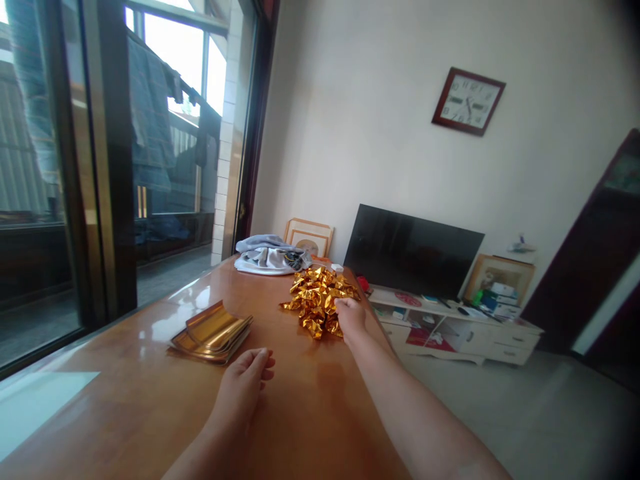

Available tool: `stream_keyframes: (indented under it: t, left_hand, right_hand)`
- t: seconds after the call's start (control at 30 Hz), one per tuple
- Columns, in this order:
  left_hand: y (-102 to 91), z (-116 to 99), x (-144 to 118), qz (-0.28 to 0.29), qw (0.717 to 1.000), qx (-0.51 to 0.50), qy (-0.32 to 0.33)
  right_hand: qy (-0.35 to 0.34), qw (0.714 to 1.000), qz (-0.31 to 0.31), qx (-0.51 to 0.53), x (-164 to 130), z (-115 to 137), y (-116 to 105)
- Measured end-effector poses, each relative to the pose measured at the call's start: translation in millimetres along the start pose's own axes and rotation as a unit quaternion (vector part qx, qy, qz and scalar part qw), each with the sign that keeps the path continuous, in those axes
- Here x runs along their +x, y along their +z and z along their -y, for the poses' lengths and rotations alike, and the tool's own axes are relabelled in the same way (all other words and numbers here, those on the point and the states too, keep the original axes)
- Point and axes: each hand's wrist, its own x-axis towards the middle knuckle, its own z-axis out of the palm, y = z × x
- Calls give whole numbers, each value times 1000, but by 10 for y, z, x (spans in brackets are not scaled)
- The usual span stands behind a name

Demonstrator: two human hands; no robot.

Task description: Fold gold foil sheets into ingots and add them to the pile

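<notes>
A heap of crumpled or folded gold foil pieces (320, 297) lies on the polished wooden table (295, 400). My right hand (351, 319) reaches to the heap's right side, its fingers pinched on a gold foil piece there; the fingertips merge with the heap, so that piece's outline is unclear. Nearer to me, my left hand (247, 373) hovers low above the tabletop or rests on it, fingers loosely curled together with nothing visible in them. Just beyond it to the left sits a stack of flat gold foil sheets (213, 333), the top ones curling up.
Folded light-coloured cloth (270, 257) lies at the table's far end, beside a small white object (337, 268). Past the right edge stand a television (413, 250) and a low white cabinet (470, 337). A glass sliding door (105, 167) runs along the left.
</notes>
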Motion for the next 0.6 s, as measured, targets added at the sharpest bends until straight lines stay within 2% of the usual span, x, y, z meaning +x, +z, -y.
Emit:
stream_keyframes:
  t: [0.3,0.47,0.6]
  left_hand:
    - [18,4,-25,6,1000,21,-4]
    - [25,-1,-20,4,1000,17,-1]
    - [27,-5,-42,5,1000,18,1]
  right_hand:
    - [-56,993,7,-107,211,-35,404]
    - [-53,992,2,-118,273,-55,397]
    - [-47,994,7,-98,131,-96,349]
